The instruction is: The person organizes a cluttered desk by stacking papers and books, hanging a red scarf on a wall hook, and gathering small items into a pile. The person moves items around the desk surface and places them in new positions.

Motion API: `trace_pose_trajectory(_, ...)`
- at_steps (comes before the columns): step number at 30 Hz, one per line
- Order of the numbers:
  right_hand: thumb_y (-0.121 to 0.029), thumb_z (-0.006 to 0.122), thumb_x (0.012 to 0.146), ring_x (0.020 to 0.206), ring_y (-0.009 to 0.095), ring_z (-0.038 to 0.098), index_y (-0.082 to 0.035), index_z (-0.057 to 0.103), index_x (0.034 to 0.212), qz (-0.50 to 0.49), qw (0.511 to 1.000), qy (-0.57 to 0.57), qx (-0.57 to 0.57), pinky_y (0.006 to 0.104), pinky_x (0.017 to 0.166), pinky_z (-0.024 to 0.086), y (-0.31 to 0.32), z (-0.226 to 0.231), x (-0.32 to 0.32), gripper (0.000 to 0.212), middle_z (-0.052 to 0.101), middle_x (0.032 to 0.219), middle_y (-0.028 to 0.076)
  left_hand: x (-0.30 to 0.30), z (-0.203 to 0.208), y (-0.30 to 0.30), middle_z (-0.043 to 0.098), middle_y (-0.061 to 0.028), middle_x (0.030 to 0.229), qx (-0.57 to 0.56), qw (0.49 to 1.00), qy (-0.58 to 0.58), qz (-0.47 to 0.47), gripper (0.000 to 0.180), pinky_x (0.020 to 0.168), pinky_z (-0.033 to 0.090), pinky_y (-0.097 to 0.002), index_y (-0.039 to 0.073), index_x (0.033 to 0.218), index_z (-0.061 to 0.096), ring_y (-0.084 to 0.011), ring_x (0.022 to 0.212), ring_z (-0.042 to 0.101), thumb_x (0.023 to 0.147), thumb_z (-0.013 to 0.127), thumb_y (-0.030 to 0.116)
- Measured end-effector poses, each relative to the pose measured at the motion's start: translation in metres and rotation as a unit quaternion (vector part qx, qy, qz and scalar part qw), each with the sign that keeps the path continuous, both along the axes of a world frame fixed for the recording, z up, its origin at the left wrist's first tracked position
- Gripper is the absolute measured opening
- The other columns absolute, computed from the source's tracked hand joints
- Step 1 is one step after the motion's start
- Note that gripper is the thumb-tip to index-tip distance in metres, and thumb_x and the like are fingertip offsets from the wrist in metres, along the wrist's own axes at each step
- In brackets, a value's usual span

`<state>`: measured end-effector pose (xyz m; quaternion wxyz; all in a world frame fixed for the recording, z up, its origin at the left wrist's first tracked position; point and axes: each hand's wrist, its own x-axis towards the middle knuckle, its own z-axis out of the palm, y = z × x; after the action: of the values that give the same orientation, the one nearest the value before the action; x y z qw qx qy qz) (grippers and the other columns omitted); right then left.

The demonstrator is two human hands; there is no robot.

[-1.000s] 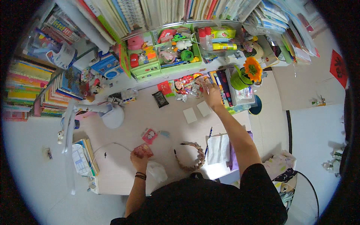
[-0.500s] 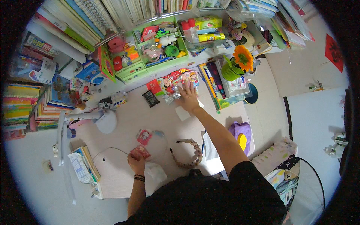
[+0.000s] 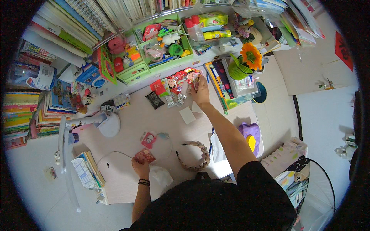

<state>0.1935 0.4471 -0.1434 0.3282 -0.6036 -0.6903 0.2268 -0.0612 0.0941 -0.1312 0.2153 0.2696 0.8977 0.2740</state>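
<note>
Left hand [image 3: 141, 167]: pinching red packet [image 3: 145, 155], toward desk's [image 3: 119, 184] front edge.
Right hand [image 3: 201, 93]: clasping small packet [image 3: 196, 79], back edge; pick-up, I judge.
Packet pile [image 3: 177, 78]: calls for clear lift.

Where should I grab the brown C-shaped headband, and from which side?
Probably pinch the brown C-shaped headband at its thicker curved middle, coming from the picture's lower right: the gap between its thin dark tips opens toward the upper left.

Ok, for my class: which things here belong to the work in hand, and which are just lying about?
In hand:
red packet, held by the left hand
colourful packets, at the right hand

Lying about, untouched:
headband
purple pack
white lamp base
orange flower
</note>
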Motion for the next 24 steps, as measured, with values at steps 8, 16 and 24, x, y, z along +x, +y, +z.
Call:
trace_pose_trajectory(8, -0.006, 0.051, 0.084, 0.116, 0.038, 0.046, 0.0, 0.037, 0.131, 0.11, 0.994, 0.01, 0.027, 0.0378, 0.096, 0.041, -0.018, -0.006, -0.022, 0.049, 0.043, 0.131, 0.023, -0.001, -0.006, -0.006, 0.057, -0.0203, 0.096, 0.005, 0.999, 0.045, -0.03, 0.038, 0.073, 0.049, -0.0396, -0.003, 0.103, 0.051, -0.032, 0.085, 0.058, 0.076, 0.066, 0.018)
trace_pose_trajectory(16, 0.001, 0.045, 0.084, 0.103, 0.039, 0.055, 0.0, 0.045, 0.125, 0.006, 0.994, 0.109, -0.02, 0.0408, 0.085, 0.045, -0.007, 0.023, 0.003, 0.041, 0.053, 0.115, 0.028, 0.006, 0.008, 0.001, 0.057, -0.0203, 0.092, 0.013, 0.997, 0.07, -0.033, 0.037, 0.071, 0.048, -0.0389, -0.004, 0.099, 0.052, -0.0321, 0.081, 0.058, 0.08, 0.065, 0.025)
trace_pose_trajectory(24, -0.015, 0.059, 0.081, 0.11, 0.038, 0.05, 0.003, 0.032, 0.132, 0.067, 0.994, 0.081, 0.001, 0.0392, 0.092, 0.042, 0.01, 0.009, -0.025, 0.06, 0.046, 0.124, 0.029, 0.001, 0.003, -0.001, 0.059, -0.0183, 0.091, 0.016, 0.996, 0.072, -0.055, 0.038, 0.07, 0.05, -0.0364, -0.004, 0.101, 0.051, -0.0291, 0.081, 0.059, 0.08, 0.066, 0.023)
